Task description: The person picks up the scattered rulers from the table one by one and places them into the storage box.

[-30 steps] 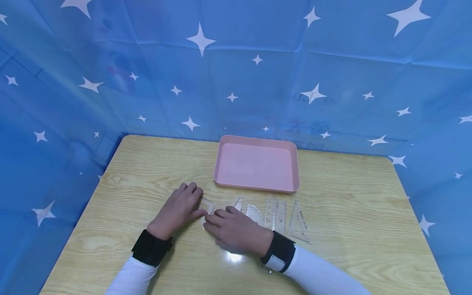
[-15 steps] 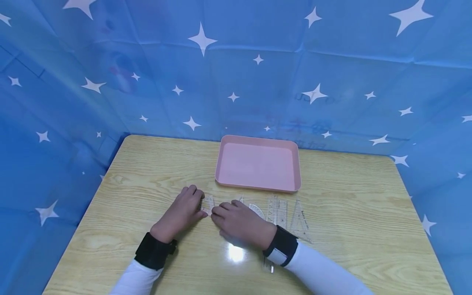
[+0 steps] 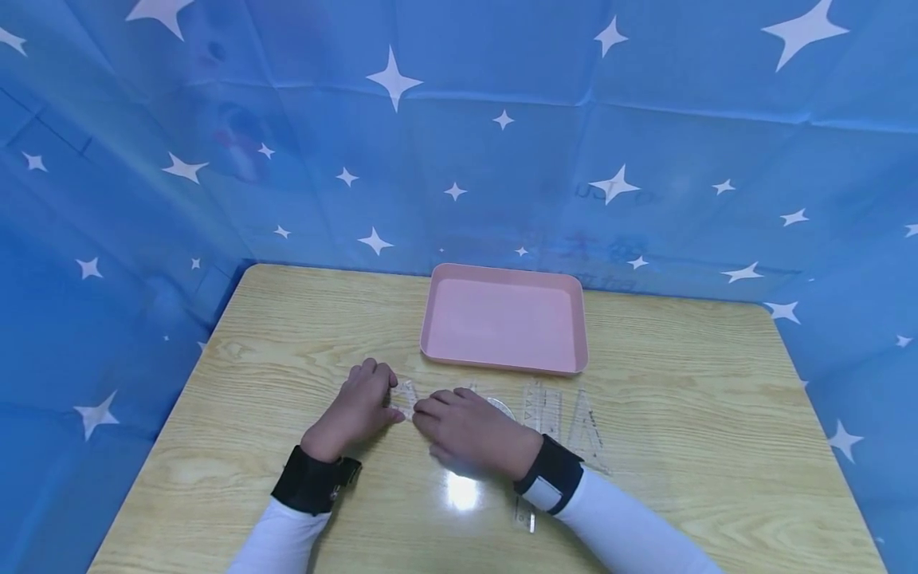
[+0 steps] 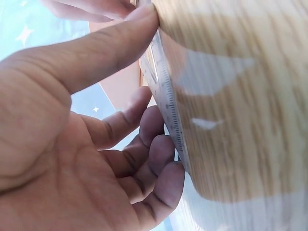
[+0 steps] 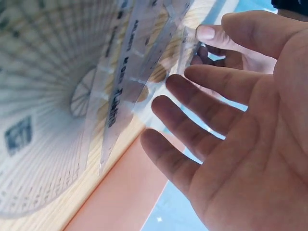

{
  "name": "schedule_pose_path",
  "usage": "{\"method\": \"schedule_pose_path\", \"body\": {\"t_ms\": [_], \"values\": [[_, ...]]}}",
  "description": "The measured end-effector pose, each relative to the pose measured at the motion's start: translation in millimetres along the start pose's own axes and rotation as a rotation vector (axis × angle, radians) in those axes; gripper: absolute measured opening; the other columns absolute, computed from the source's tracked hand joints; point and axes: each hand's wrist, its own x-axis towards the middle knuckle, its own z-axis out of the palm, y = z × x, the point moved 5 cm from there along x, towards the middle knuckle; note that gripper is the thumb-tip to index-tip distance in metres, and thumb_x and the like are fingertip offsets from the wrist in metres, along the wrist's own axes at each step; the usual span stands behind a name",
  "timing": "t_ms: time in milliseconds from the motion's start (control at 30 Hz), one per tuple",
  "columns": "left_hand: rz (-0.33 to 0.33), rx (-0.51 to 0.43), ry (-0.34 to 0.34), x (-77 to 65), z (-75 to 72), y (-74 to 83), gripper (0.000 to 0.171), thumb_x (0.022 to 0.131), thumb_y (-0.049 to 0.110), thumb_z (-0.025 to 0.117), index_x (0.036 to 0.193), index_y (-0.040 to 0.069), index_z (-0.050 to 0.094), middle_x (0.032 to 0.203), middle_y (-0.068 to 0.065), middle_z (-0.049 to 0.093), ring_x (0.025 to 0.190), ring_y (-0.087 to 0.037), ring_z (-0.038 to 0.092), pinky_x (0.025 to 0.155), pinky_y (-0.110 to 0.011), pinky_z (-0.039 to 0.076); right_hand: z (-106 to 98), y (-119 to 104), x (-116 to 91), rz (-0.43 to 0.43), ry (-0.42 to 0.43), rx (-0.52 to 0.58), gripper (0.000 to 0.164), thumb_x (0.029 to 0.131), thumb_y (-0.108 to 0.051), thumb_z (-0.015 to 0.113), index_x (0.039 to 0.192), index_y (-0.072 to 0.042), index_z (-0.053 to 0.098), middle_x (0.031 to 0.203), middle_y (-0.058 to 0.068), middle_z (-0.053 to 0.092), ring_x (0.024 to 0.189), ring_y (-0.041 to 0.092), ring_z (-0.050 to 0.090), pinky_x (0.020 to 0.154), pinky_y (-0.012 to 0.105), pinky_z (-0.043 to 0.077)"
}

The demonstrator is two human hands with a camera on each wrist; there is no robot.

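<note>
My left hand holds a small clear set square on the table, left of centre. In the left wrist view, its thumb is at one end of the scaled edge and the curled fingers at the other. My right hand lies just to the right, palm down, with fingers extended and slightly spread. Its fingertips are close by the clear pieces in the right wrist view. A second clear set square and a clear protractor lie beside that hand, partly hidden by it in the head view.
A pink tray stands behind the hands. Right of the protractor lie a clear ruler with triangle cutouts, another clear ruler and a larger set square. A clear strip shows below the right wrist. A starry blue curtain closes the back.
My right hand has moved slightly up and right, uncovering more of the small set square, then nearly stopped. My left hand stays at the piece; its wrist has shifted a little to the right.
</note>
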Motion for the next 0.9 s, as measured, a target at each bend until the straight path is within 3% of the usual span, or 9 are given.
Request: {"method": "schedule_pose_path", "body": {"t_ms": [167,367,567,900], "values": [[-0.042,-0.028,-0.027,-0.1,1.6,-1.8,0.043,0.074,0.021,0.083,0.103,0.007,0.055,0.095,-0.006,0.044,0.091,-0.025,0.039,0.075,-0.033,0.033,-2,5,2,0.034,-0.006,0.035,0.050,0.097,-0.037,0.047,0.142,-0.015,0.046,0.144,0.001,0.048,0.133,0.019,0.044,0.108,0.039,0.040],[-0.029,-0.039,-0.011,-1.7,1.1,-2.1,0.045,0.072,0.022,0.084,0.103,0.006,0.055,0.091,-0.004,0.045,0.089,-0.024,0.040,0.074,-0.032,0.033,-2,10,3,0.067,-0.012,0.064,0.052,0.097,-0.036,0.047,0.143,-0.011,0.044,0.143,0.004,0.048,0.133,0.020,0.044,0.107,0.038,0.040],[-0.024,-0.051,0.019,-1.7,-1.4,-4.9,0.048,0.069,0.022,0.086,0.102,0.006,0.055,0.086,-0.004,0.047,0.089,-0.024,0.043,0.075,-0.033,0.034,-4,8,7,0.062,0.001,0.084,0.049,0.097,-0.034,0.048,0.139,-0.009,0.048,0.133,0.005,0.052,0.120,0.020,0.050,0.097,0.034,0.047],[-0.015,-0.054,-0.010,0.5,-1.4,-4.8,0.045,0.072,0.024,0.085,0.100,0.007,0.055,0.084,-0.004,0.043,0.081,-0.020,0.039,0.069,-0.029,0.033,-4,15,18,0.127,-0.007,0.230,0.052,0.094,-0.033,0.052,0.138,-0.006,0.048,0.113,0.003,0.053,0.093,0.013,0.047,0.078,0.027,0.046]]}}
